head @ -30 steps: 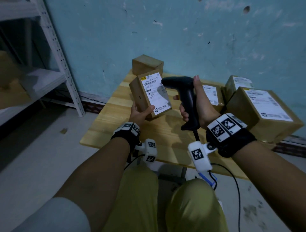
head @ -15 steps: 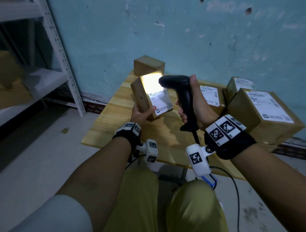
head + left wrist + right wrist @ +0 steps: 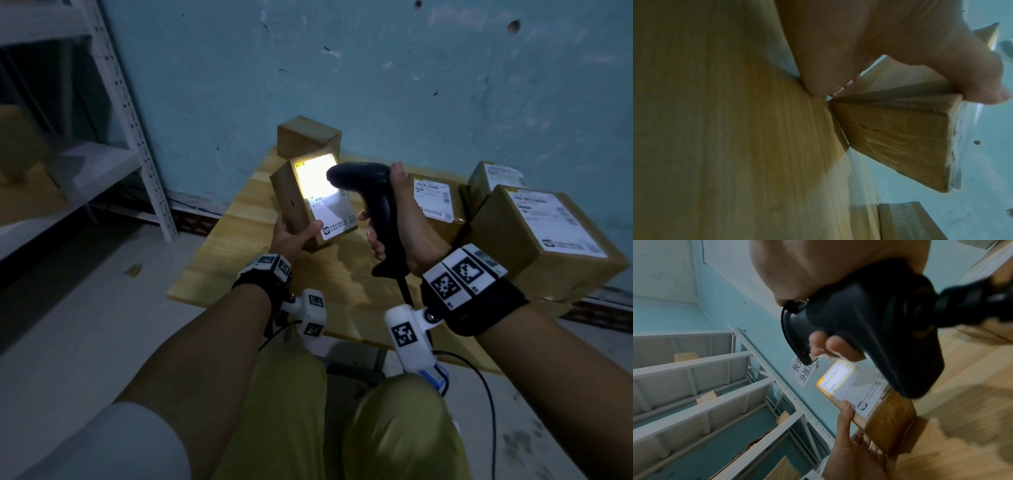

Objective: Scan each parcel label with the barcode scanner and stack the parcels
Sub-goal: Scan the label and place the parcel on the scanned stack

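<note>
My left hand (image 3: 291,236) grips a small brown parcel (image 3: 291,202) from below, tilted up above the wooden table (image 3: 239,246), thumb on the lower edge of its white label (image 3: 334,214). My right hand (image 3: 404,222) holds the black barcode scanner (image 3: 373,192) by its handle, a finger on the trigger. The scanner's nose points at the label from close by, and a bright light patch covers the label's upper part (image 3: 836,376). The left wrist view shows the parcel's taped underside (image 3: 898,142) held by my left hand (image 3: 890,48).
A plain brown box (image 3: 308,138) stands at the table's back left. Three labelled parcels (image 3: 431,198) (image 3: 496,178) (image 3: 544,240) crowd the right side. White metal shelving (image 3: 133,113) with boxes stands to the left. The scanner's cable (image 3: 486,394) hangs past my knees.
The scanner's light came on over the label's upper part and stays lit. The scanner's nose has come slightly nearer the label; the parcel stays in my left hand.
</note>
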Action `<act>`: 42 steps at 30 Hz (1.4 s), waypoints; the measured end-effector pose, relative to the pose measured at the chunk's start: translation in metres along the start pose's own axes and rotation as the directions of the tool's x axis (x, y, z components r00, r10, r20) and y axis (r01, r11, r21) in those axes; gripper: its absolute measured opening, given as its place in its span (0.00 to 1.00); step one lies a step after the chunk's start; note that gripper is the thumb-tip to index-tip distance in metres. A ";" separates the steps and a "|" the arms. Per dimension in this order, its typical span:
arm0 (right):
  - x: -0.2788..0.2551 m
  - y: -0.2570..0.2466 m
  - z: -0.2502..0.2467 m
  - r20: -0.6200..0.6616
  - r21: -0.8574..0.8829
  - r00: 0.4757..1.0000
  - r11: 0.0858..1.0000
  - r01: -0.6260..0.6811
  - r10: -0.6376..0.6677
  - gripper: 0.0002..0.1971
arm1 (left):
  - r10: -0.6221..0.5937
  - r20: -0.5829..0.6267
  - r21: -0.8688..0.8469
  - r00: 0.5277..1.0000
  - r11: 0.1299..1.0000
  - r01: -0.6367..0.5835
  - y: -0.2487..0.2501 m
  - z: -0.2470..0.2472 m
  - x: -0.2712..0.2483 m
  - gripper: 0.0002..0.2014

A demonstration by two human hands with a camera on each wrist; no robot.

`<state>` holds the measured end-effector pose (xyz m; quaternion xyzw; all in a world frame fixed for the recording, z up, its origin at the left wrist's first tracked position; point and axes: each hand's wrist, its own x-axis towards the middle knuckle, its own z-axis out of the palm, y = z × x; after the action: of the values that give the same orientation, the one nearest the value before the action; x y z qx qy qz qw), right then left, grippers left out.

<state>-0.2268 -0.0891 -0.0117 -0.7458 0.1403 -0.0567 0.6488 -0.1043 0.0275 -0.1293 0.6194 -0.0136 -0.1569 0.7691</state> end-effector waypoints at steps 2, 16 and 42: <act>-0.001 0.000 0.001 -0.003 -0.005 1.000 1.000 -0.009 0.009 0.37 | -0.002 0.001 -0.019 1.000 1.000 0.002 0.001 0.000 -0.001 0.47; 0.002 0.001 0.004 0.008 -0.014 1.000 1.000 0.003 -0.002 0.37 | 0.000 -0.010 -0.014 1.000 1.000 -0.001 0.006 0.002 -0.007 0.46; -0.038 0.018 -0.039 -0.357 -0.003 0.934 1.000 0.016 -0.016 0.15 | -0.221 0.403 -0.023 0.888 0.968 0.251 0.012 0.068 -0.075 0.23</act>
<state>-0.2761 -0.1178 -0.0195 -0.7244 0.2494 -0.1963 0.6120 -0.1877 -0.0153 -0.0893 0.5423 -0.0882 -0.3720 0.7481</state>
